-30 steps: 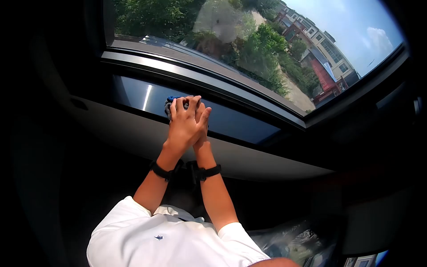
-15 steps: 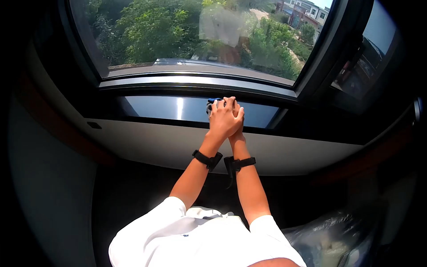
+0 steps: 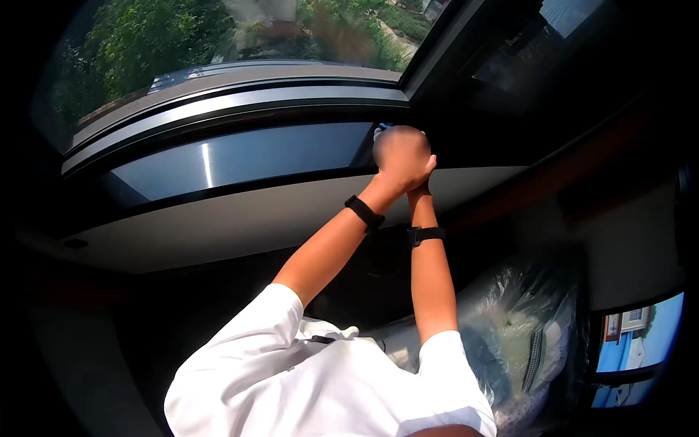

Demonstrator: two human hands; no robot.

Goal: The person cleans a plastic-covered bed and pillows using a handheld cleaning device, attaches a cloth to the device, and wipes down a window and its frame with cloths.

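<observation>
- Over on the glossy dark sill (image 3: 255, 162), just right of its bright stretch, here's the blue-and-grey cloth (image 3: 378, 134), mostly hidden, peeking out at the hands' far left edge.
- Left hand (image 3: 402, 156) on top, folded over the right hand (image 3: 420, 186); they're pressed together on the cloth, the fingers too blurred to read.
- Both arms reach out straight, a black wristband on each.
- Beyond the sill, trees show through the window (image 3: 164, 36).
- And down at lower right, a clear plastic bag (image 3: 502, 320), packed and shining.
</observation>
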